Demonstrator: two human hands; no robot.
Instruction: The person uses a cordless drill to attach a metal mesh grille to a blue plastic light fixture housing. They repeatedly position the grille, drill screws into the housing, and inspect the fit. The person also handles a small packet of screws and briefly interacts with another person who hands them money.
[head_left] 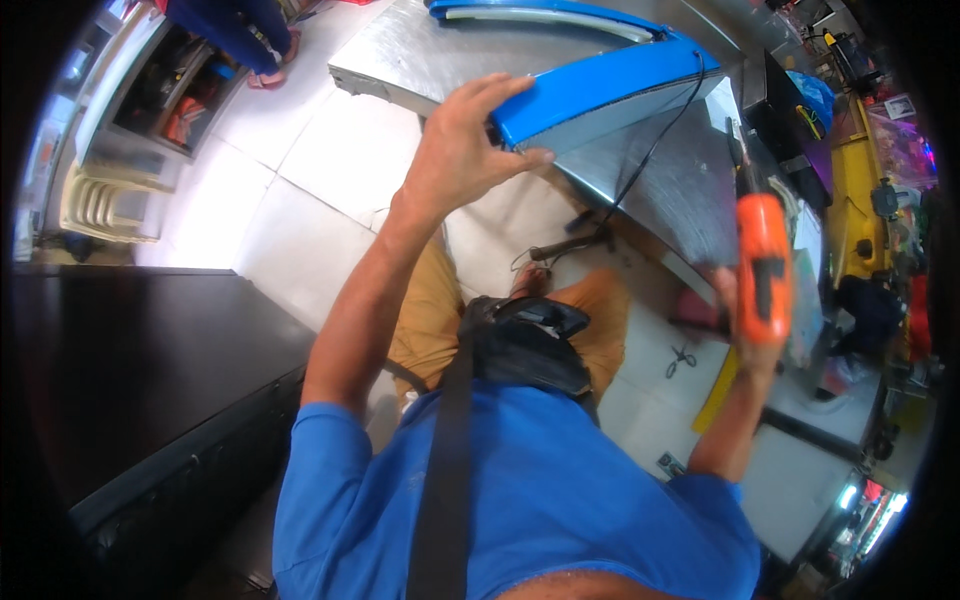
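Note:
My left hand [455, 150] grips the near end of a long blue box-shaped piece [610, 90] with a pale grey side. Its thumb is under the edge and its fingers are over the top. The piece lies on a metal-topped table [390, 50]. A thin black cord [648, 160] hangs from its far end. In my right hand [728, 295] is an orange power drill [765, 265], slightly blurred, its long thin bit pointing away from me over the table's right side. The drill hides part of that hand. Bit and blue piece are apart.
Another curved blue piece [545, 12] lies farther back on the table. Scissors [681, 360] are on the tiled floor. A black cabinet [150, 350] stands at left, near cream stacked stools [110, 205]. Another person [235, 30] stands at the upper left. Cluttered shelves line the right.

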